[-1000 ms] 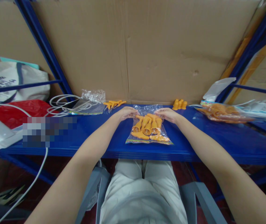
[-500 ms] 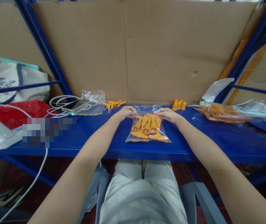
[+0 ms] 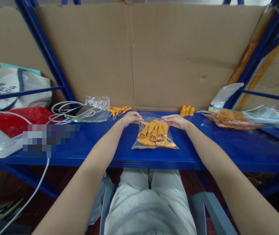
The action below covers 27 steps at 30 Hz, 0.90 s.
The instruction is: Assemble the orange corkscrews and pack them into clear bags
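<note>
A clear plastic bag (image 3: 172, 141) lies on the blue table in front of me, with several orange plastic pieces (image 3: 154, 132) inside. Some of these pieces are hollow and cone-shaped; others look like small handles. My left hand (image 3: 132, 118) pinches the bag's far left corner between thumb and fingers. At the far right corner, my right hand (image 3: 177, 121) grips the bag in the same way. The bag's far edge is stretched between both hands, while its coloured strip rests toward the table's front edge.
Orange T-shaped pieces with chains (image 3: 118, 111) lie behind my left hand, near an empty clear bag (image 3: 92, 112) and coiled white cable (image 3: 63, 111). Orange cups (image 3: 187, 110) stand at the back right. A filled bag (image 3: 229, 118) lies farther right. Cardboard (image 3: 159, 58) closes off the back.
The far edge of the bag has dropped and folded lower between my hands. Both hands stay on its corners, the right one with fingers slightly flatter. The camera view has shifted slightly.
</note>
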Each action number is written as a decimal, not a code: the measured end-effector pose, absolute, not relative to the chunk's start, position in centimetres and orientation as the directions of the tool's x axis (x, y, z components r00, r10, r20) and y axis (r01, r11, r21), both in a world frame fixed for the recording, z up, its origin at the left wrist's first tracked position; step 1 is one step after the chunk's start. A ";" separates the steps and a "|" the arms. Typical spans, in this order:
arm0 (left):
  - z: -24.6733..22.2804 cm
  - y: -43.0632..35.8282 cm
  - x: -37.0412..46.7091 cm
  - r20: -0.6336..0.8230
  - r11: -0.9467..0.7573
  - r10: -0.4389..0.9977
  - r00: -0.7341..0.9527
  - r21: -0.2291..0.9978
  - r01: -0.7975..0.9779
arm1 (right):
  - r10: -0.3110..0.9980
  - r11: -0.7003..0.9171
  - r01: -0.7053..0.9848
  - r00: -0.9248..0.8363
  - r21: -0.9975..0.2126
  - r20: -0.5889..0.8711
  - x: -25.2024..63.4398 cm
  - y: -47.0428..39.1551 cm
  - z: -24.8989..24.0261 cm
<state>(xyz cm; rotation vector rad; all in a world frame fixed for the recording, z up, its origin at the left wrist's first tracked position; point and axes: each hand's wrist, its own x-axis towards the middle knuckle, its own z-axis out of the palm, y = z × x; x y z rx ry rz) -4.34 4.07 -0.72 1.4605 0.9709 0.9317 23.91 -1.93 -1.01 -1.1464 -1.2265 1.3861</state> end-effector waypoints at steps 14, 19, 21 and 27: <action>-0.4 3.8 -4.4 0.084 -0.101 0.953 0.292 0.994 0.045 | 0.987 -0.059 -0.056 -0.154 -0.997 -0.050 24.1 -2.2 -0.7; -0.4 3.7 -4.3 0.080 -0.095 0.960 0.267 0.994 0.045 | 0.985 -0.069 -0.080 -0.164 -0.994 -0.055 24.0 -2.2 -0.6; -0.3 3.6 -4.3 0.080 -0.096 0.963 0.258 0.994 0.049 | 0.984 -0.070 -0.093 -0.168 -0.993 -0.053 24.0 -2.1 -0.7; -0.1 3.2 -4.3 0.075 -0.105 0.961 0.266 0.989 0.101 | 0.983 -0.069 -0.102 -0.176 -0.992 -0.050 24.1 -2.0 -0.7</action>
